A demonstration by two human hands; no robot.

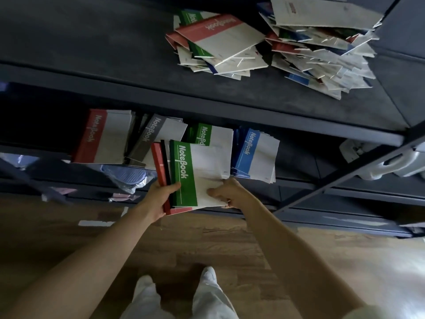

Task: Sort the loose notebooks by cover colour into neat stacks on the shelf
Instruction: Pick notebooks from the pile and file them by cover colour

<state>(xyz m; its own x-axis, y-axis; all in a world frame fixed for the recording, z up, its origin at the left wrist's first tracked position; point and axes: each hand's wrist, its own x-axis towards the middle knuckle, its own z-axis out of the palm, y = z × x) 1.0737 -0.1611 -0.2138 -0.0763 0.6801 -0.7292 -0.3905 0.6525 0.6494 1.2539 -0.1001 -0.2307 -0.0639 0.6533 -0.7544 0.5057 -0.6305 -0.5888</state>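
Note:
Both hands hold a small bundle of notebooks in front of the lower shelf. A green notebook (195,171) lies on top, with a black and a red notebook (159,164) fanned out under it. My left hand (161,199) grips the bundle's left edge, thumb on the green cover. My right hand (226,192) pinches the green notebook's lower right corner. Behind on the lower shelf stand sorted stacks: red stack (103,137), grey stack (156,134), green stack (211,134), blue stack (255,153). Loose mixed notebooks (230,42) lie heaped on the upper shelf.
A dark metal shelf unit with an upper board (92,42) and a diagonal brace (345,176) at the right. A second messy pile (322,49) sits at the upper right. Plastic-wrapped items (128,176) lie below left. Wooden floor (253,249) and my feet are underneath.

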